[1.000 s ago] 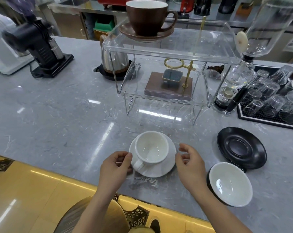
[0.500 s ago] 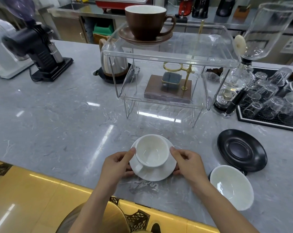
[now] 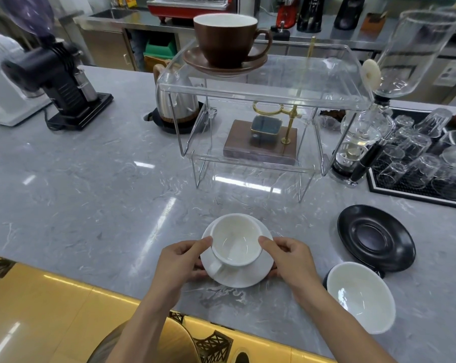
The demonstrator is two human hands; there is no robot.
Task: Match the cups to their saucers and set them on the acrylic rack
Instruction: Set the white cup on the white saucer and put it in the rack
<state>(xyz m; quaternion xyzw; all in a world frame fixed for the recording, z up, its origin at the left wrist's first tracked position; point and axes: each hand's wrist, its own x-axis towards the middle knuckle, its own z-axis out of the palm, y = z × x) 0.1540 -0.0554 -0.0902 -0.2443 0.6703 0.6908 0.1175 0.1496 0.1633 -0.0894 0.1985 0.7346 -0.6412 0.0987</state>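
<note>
Grey marbled desk, glossy, streaked with pale veins and light glare, edged at the near side by a yellow band. Broad bare stretch left of centre, between the black grinder and the near edge. Stood mid-desk a clear acrylic rack on thin wire legs, two tiers, the lower one unoccupied. Sat on its top tier, at the left end, a glossy brown cup on a brown saucer. Rested in front of the rack a smooth white cup on its round white saucer, handle turned toward the near left. Gripped the saucer's opposite rims: left hand and right hand, fingers curled beneath, thumbs touching the cup's wall. Lay to the right a matte black saucer, ringed, bare. Stood just beside it, nearer the edge, a black cup with a white inside. Crowded the far right a tray of upturned glasses.
</note>
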